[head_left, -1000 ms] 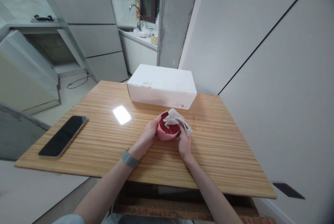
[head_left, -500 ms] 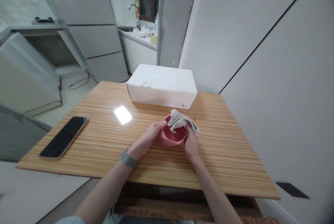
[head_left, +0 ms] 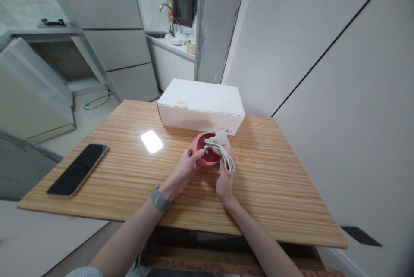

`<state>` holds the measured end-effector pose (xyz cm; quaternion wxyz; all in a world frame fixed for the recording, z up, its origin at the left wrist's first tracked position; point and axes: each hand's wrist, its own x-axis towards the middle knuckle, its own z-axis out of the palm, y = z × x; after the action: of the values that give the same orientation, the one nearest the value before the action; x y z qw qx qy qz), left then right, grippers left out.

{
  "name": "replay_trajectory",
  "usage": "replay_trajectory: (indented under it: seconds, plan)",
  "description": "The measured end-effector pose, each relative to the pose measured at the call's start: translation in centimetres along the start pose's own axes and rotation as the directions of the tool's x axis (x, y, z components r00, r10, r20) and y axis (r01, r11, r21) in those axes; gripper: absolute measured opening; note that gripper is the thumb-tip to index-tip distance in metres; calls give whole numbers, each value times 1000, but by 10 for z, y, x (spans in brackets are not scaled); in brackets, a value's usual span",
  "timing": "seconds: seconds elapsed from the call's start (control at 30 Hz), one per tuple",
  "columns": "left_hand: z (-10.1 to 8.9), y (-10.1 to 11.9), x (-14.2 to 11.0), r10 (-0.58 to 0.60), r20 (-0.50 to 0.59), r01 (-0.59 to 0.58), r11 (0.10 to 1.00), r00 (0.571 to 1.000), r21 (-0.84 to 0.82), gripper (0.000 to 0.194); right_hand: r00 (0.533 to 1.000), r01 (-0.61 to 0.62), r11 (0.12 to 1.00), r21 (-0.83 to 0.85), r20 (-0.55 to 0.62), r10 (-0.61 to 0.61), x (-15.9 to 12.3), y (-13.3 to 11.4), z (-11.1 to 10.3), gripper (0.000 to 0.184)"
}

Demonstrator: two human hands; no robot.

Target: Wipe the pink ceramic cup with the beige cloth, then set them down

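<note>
Above the middle of the wooden table, a pink bowl (head_left: 199, 142) is tilted with its hollow facing me. My left hand (head_left: 187, 166) grips the bowl's left rim, thumb on the inner side. A folded light grey cloth (head_left: 223, 141) drapes over the right side of the rim, partly inside the bowl. My right hand (head_left: 224, 181) is closed on the cloth at the lower right rim, and some of its fingers are hidden by the fabric. A grey band circles my left wrist.
Behind the bowl stands a long white box (head_left: 200, 100) on the wooden table (head_left: 274, 182). A black phone (head_left: 79, 169) lies at the table's left side. The white wall (head_left: 317, 53) rises along the right; a sink counter is farther back.
The bowl has turned and shifted slightly up and left. My right hand has moved left with the cloth, which now covers the bowl's right side. My left hand stays on the rim.
</note>
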<state>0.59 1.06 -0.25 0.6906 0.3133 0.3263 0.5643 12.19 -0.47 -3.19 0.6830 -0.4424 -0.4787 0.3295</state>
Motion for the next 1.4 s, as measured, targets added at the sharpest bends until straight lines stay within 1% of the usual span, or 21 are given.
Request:
replay_trajectory:
  seconds: [0.03, 0.1, 0.17, 0.23, 0.27, 0.33, 0.4, 0.43, 0.5, 0.57, 0.63, 0.73, 0.8, 0.87, 0.93, 1.0, 1.1, 1.17, 1.23, 1.3, 1.4]
  plan:
    - [1, 2, 0, -10, 16, 11, 999, 1000, -32, 43, 1000, 9, 1000, 3, -9, -9, 0, 1, 0, 29]
    - [0, 5, 0, -81, 45, 84, 994, 996, -68, 48, 998, -5, 1000, 30, -60, 7, 3, 1, -2, 28]
    - [-3, 6, 1, -178, 51, 181, 982, 983, -49, 54, 989, -75, 994, 79, -118, 84, 9, 0, -7, 29]
    - [-6, 5, 2, -251, 48, 251, 968, 967, 1, 56, 974, -172, 977, 122, -130, 187, 14, -2, -11, 29]
    - [-7, 3, 2, -267, 48, 267, 964, 962, 18, 55, 963, -215, 967, 137, -133, 233, 17, -3, -13, 30]
    - [-7, 2, 3, -257, 49, 256, 966, 965, 20, 53, 940, -278, 947, 161, -155, 302, 19, -3, -16, 31]
    - [-6, 1, 3, -222, 51, 222, 975, 974, 2, 48, 919, -320, 930, 181, -178, 351, 19, 0, -18, 32]
    - [-6, 1, 3, -209, 53, 210, 978, 976, -2, 45, 911, -341, 919, 196, -173, 375, 19, 2, -19, 33]
    - [-8, 2, 5, -215, 57, 215, 977, 975, 3, 42, 897, -391, 892, 228, -123, 425, 20, 7, -19, 35]
    - [-11, 1, 7, -221, 30, 221, 975, 975, 16, 41, 887, -432, 868, 246, -61, 459, 21, 11, -18, 37]
    - [-15, -1, 9, -201, -19, 201, 979, 979, 21, 43, 897, -426, 875, 230, -22, 442, 21, 11, -16, 38]
    - [-15, -3, 10, -152, -67, 152, 988, 986, -5, 44, 936, -337, 921, 195, -32, 350, 18, 6, -10, 37]
    - [-10, -1, 8, -98, -63, 94, 994, 993, -62, 44, 954, -279, 943, 178, -57, 294, 13, 2, -5, 38]
    - [-4, 1, 6, -27, -36, 23, 993, 999, -115, 43, 966, -234, 958, 166, -70, 249, 10, 0, -1, 38]
    - [-1, 3, 3, 11, -3, -11, 991, 1000, -132, 42, 974, -198, 967, 160, -79, 212, 9, -2, 1, 38]
    - [-1, 5, 2, -31, 31, 34, 993, 999, -109, 42, 975, -184, 970, 156, -92, 200, 12, -3, -1, 35]
    - [-6, 5, 1, -198, 87, 201, 979, 976, -38, 48, 964, -212, 963, 165, -127, 234, 19, -5, -9, 30]
    - [-10, 5, 1, -289, 85, 288, 957, 954, 22, 55, 953, -254, 951, 177, -122, 277, 24, -5, -14, 29]
    - [-11, 5, 1, -315, 52, 312, 948, 948, 57, 54, 939, -313, 929, 195, -83, 334, 26, -4, -19, 30]
    - [-13, 6, 2, -310, 29, 308, 949, 950, 63, 49, 920, -375, 903, 209, -31, 390, 27, -2, -21, 33]
    - [-16, 5, 3, -329, 36, 325, 942, 944, 78, 44, 904, -421, 883, 210, 19, 427, 27, 1, -21, 36]
